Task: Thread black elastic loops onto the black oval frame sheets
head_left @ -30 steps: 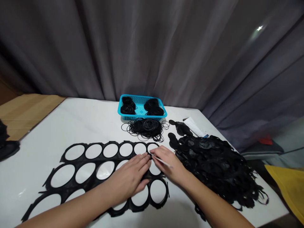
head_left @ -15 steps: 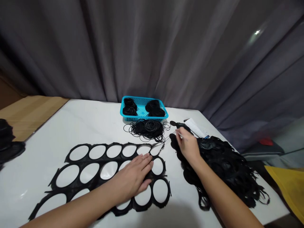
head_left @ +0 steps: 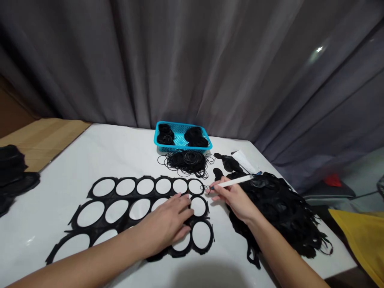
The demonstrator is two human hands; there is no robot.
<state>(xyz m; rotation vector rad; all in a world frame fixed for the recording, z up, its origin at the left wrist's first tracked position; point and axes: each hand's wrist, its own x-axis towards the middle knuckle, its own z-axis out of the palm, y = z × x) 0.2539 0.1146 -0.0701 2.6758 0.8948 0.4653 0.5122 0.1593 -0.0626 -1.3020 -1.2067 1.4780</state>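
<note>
A black rubber sheet (head_left: pixel 99 198) with several round cut-out holes lies flat on the white table (head_left: pixel 126 156). My left hand (head_left: pixel 168 224) rests flat on its right end, fingers stretched out, pressing it down. My right hand (head_left: pixel 235 198) is closed on a thin white pen-like tool (head_left: pixel 237 182), whose tip points at the sheet's upper right corner. The right hand is just right of the sheet, in front of a big heap of black rubber scraps (head_left: pixel 282 212).
A turquoise basket (head_left: pixel 180 140) holding black rings stands at the table's far edge, with a loose pile of thin black rings (head_left: pixel 186 162) before it. A white paper (head_left: pixel 244 160) lies behind the scraps. Grey curtains hang behind. Black items (head_left: pixel 13 168) sit at far left.
My right hand swung from the sheet's corner out toward the scrap heap, then came back beside the sheet with the white tool. My left hand stayed flat on the sheet.
</note>
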